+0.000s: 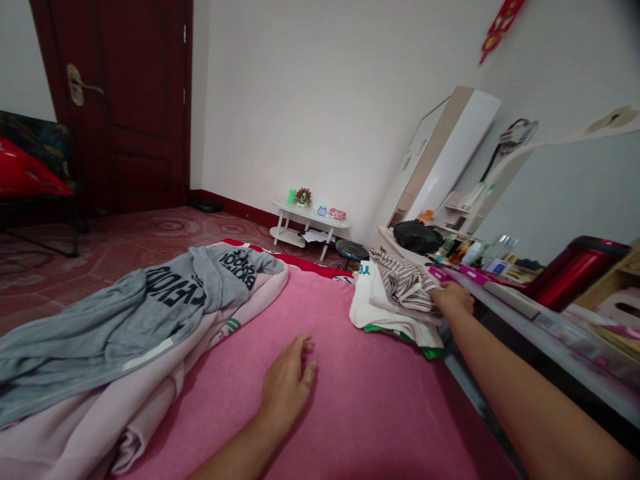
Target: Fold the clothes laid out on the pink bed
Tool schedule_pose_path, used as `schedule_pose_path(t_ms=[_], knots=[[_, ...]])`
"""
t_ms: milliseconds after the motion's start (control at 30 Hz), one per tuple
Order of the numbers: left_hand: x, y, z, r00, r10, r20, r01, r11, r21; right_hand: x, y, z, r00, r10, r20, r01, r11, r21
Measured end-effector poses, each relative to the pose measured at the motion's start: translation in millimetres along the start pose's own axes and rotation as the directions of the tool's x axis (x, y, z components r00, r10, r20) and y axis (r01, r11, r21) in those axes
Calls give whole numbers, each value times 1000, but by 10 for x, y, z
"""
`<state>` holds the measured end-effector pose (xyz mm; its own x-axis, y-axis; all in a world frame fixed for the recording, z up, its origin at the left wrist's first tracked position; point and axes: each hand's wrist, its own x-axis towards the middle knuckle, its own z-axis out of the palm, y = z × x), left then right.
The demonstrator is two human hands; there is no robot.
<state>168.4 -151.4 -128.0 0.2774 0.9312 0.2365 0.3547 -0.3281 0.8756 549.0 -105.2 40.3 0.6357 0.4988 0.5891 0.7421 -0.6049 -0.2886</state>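
Fingers: left hand [287,385] released on sheet [365,407]; right hand [453,298] on striped garment [403,281], grip unclear.
Risk: a push may slide the pile [383,313] off the edge.

Pink bed [360,400] carries loose garments [125,313], folded stack [395,300].

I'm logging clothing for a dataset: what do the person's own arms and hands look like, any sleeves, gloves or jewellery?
The left hand and right hand are ungloved, with no watch, bracelet or ring visible. Both arms are bare as far as the frame shows, with no sleeve in view.
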Motion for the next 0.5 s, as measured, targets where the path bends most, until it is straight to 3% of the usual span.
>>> schedule_pose_path(t_ms=[67,167,233,333,467,500], knots=[[1,-9,5,1000,4,0,-4,1000,-1,-84,-79,-45,996,-21,-84,20,1000,-14],[-1,-9,4,1000,10,1,-10,1000,-4,-224,-219,3,956,-262,-136,261,965,-26],[-5,0,-2,1000,9,1,-9,1000,-6,-307,-283,105,920,-391,-39,389,920,-40],[-14,11,-7,1000,5,-4,-5,1000,-11,-423,-333,256,882,-461,101,461,887,23],[-14,8,-2,1000,16,-6,-16,1000,-6,-538,-365,273,732,-681,-14,671,718,184],[-11,6,0,1000,17,-6,-17,1000,-2,-548,-358,260,725,-688,-30,681,711,172]])
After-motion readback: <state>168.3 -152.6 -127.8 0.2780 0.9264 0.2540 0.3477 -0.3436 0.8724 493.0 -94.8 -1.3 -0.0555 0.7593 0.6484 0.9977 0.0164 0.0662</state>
